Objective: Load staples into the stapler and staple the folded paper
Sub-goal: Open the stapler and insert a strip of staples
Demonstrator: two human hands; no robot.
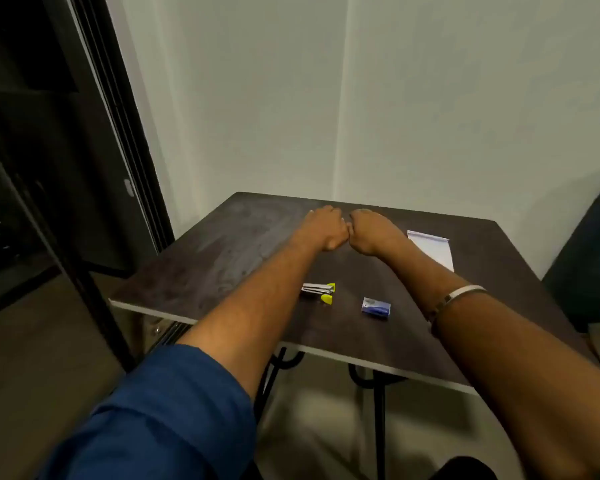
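Nearest the camera, a blue sleeve [160, 410] covers the person's left upper arm, and a pale bangle [461, 292] circles the right forearm. Both bare forearms reach out over a dark wood-grain tabletop [222, 258]. Between the arms, close to the near edge, lies a small stapler [318, 293] with a silver body and yellow-green ends, and just to its right, apart from it, sits a small blue staple box [377, 308]. Farther back on the right lies the folded paper [431, 249], white, partly hidden by the right forearm. At the far middle of the tabletop, the left hand [326, 228] and the right hand [369, 233] meet knuckle to knuckle, their fingers clenched into fists holding nothing visible. Behind stands a plain pale wall [395, 98], with a dark door frame [118, 116] on the left.
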